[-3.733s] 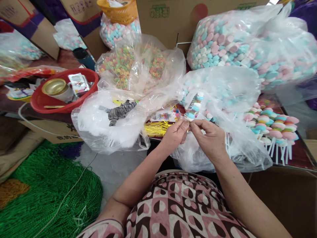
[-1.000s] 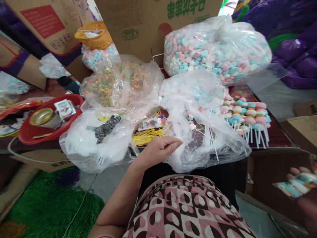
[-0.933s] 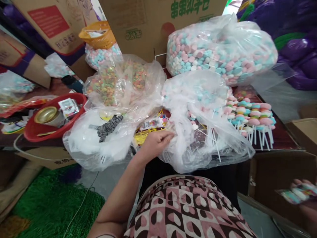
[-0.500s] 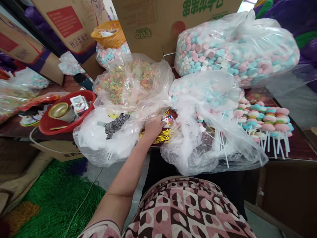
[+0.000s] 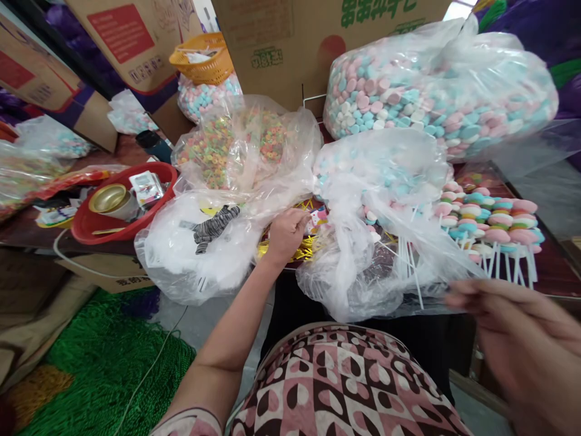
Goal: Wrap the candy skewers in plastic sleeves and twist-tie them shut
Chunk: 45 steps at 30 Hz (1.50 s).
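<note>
My left hand [image 5: 287, 235] is over the table's front part, its fingers curled together above a pile of gold twist ties [image 5: 303, 249]. What its fingertips pinch, if anything, is hidden. Just past them lies a small colourful printed packet [image 5: 319, 219]. Blurred by motion, my right hand [image 5: 521, 327] reaches in from the lower right. Its fingertips overlap the corner of a crumpled clear plastic bag [image 5: 381, 284]; I cannot tell if they grip it. White sticks [image 5: 412, 266] lie on that bag. Marshmallow skewers [image 5: 502, 218] with white sticks lie beyond the right hand.
A large bag of pastel marshmallows [image 5: 436, 91] stands at the back right. Left of centre are a bag of ring-shaped candies [image 5: 227, 145] and a white bag with striped dark ties [image 5: 215, 229]. A red basin [image 5: 82, 227] holds a gold bowl [image 5: 109, 198]. Cardboard boxes [image 5: 290, 60] stand behind.
My right hand has come into view from the right, near the bag's corner. The left hand has shifted slightly and its fingers have lifted away from the packet. The camera view moved a little.
</note>
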Each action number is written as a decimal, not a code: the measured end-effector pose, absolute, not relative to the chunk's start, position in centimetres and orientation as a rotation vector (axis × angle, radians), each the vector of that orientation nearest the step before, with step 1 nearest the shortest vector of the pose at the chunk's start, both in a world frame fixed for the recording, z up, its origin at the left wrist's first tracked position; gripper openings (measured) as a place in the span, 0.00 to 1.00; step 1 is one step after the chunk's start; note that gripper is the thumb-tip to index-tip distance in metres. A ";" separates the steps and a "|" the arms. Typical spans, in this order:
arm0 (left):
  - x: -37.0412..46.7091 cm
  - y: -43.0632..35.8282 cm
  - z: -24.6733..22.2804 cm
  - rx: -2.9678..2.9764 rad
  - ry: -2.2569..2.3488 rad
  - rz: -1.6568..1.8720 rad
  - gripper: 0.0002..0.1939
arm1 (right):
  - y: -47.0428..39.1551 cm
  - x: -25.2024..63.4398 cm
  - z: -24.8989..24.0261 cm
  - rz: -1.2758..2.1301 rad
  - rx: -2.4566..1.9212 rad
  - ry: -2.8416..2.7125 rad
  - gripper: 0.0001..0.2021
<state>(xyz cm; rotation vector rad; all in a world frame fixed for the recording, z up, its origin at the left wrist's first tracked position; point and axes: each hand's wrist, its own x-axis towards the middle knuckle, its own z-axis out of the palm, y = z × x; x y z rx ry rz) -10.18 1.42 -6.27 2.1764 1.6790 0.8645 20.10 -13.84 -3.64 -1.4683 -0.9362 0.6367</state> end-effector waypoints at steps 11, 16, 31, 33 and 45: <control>-4.8 -5.5 -3.2 2.050 0.957 1.112 0.12 | -7.7 12.6 -2.4 0.946 -1.341 -1.366 0.15; -5.4 -4.5 -2.3 1.699 0.908 0.573 0.22 | -9.4 13.9 -3.8 0.947 -1.254 -1.315 0.08; -3.4 -3.8 -2.1 1.426 0.645 0.549 0.18 | -9.6 15.7 -4.3 1.069 -1.196 -1.137 0.05; -3.5 -3.8 -2.5 1.307 0.685 0.542 0.18 | -9.7 16.2 -4.6 1.048 -1.231 -1.106 0.07; -4.1 -4.2 -2.6 1.579 0.927 0.480 0.13 | -9.2 15.6 -5.3 1.183 -1.337 -1.068 0.16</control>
